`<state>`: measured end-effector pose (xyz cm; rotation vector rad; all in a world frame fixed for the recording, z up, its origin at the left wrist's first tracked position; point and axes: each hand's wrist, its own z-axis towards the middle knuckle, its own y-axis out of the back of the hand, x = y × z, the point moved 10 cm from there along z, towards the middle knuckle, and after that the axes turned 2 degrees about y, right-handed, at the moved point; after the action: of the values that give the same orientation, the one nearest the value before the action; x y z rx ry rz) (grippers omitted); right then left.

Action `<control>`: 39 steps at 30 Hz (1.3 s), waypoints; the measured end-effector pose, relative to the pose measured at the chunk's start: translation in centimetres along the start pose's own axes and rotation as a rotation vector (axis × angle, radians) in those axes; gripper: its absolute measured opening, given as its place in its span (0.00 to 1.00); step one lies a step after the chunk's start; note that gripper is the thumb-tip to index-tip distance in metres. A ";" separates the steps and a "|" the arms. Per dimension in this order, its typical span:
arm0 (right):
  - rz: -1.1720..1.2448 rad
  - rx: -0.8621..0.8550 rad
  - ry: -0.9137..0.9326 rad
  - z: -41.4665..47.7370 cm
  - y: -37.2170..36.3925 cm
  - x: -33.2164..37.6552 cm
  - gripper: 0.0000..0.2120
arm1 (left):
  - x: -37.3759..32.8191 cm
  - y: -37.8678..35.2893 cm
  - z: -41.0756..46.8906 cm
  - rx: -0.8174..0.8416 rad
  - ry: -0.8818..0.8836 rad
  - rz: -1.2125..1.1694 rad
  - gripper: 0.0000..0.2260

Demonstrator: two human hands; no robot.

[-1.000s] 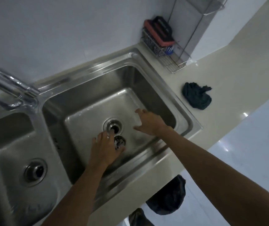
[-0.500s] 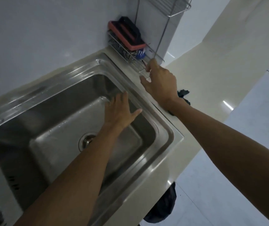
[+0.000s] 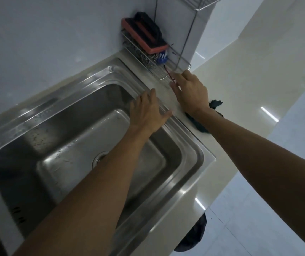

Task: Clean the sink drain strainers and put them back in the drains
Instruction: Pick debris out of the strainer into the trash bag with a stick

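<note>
The right basin of the steel sink (image 3: 194, 150) lies below me. Its drain (image 3: 100, 157) shows only as a sliver beside my left forearm, and no strainer can be seen. My left hand (image 3: 146, 113) hovers with spread, straight fingers over the basin's far right rim and holds nothing. My right hand (image 3: 190, 93) is over the counter at the front corner of a wire rack (image 3: 157, 72). Its fingertips are at a thin red handle (image 3: 168, 72) that sticks out of the rack. I cannot see a closed grip on it.
In the rack lie a red and black scrubber (image 3: 144, 39), steel wool (image 3: 146, 58) and something blue (image 3: 162, 57). A dark cloth (image 3: 216, 104) lies on the pale counter under my right wrist. A black bag (image 3: 194, 235) hangs below the counter edge.
My view swung right, away from the left basin. My left hand left the strainer beside the drain and rose to the far rim. My right hand went from the basin to the rack.
</note>
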<state>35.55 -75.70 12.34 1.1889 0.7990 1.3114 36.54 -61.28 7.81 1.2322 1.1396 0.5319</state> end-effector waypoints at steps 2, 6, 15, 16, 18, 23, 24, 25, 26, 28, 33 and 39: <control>-0.021 -0.018 0.009 -0.2 0.6 0.2 0.19 | 0.6 -0.2 -0.7 0.021 0.008 0.011 0.45; -0.081 -0.068 0.008 -0.7 2.5 1.4 0.19 | 2.4 -0.3 -2.8 0.051 0.029 0.034 0.45; 0.089 -0.341 -0.084 -9.4 7.6 6.9 0.19 | 12.0 -2.2 -11.1 0.186 0.148 0.069 0.46; 0.118 -0.329 -0.069 -11.0 7.2 8.2 0.19 | 13.6 -3.0 -12.6 0.234 0.163 0.078 0.46; 0.190 -0.272 -0.024 -14.2 5.6 11.0 0.17 | 16.2 -5.3 -15.7 0.358 0.167 0.114 0.48; 0.314 -0.091 -0.074 -20.9 0.6 14.5 0.16 | 18.6 -11.3 -20.9 0.593 0.037 0.306 0.50; 0.345 -0.064 -0.079 -21.7 -0.3 14.8 0.15 | 18.8 -12.1 -21.5 0.600 0.018 0.344 0.49; 0.379 -0.044 -0.080 -22.5 -1.0 14.9 0.15 | 18.8 -12.9 -21.8 0.600 0.009 0.371 0.47; 0.411 -0.029 -0.081 -23.1 -1.5 15.0 0.14 | 18.9 -13.5 -22.0 0.593 0.012 0.381 0.46; 0.435 0.006 -0.083 -24.0 -2.3 15.1 0.14 | 18.9 -14.1 -22.0 0.547 0.025 0.370 0.43; 0.440 0.057 -0.098 -23.8 -2.9 15.0 0.16 | 18.5 -13.9 -21.4 0.456 0.062 0.303 0.38; 0.444 0.079 -0.118 -24.1 -1.6 15.1 0.16 | 16.9 -9.4 -20.7 0.352 0.146 -0.002 0.38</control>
<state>15.43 -56.23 7.32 1.5522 0.5195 1.5586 22.55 -40.65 -5.66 1.5118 1.4000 0.4360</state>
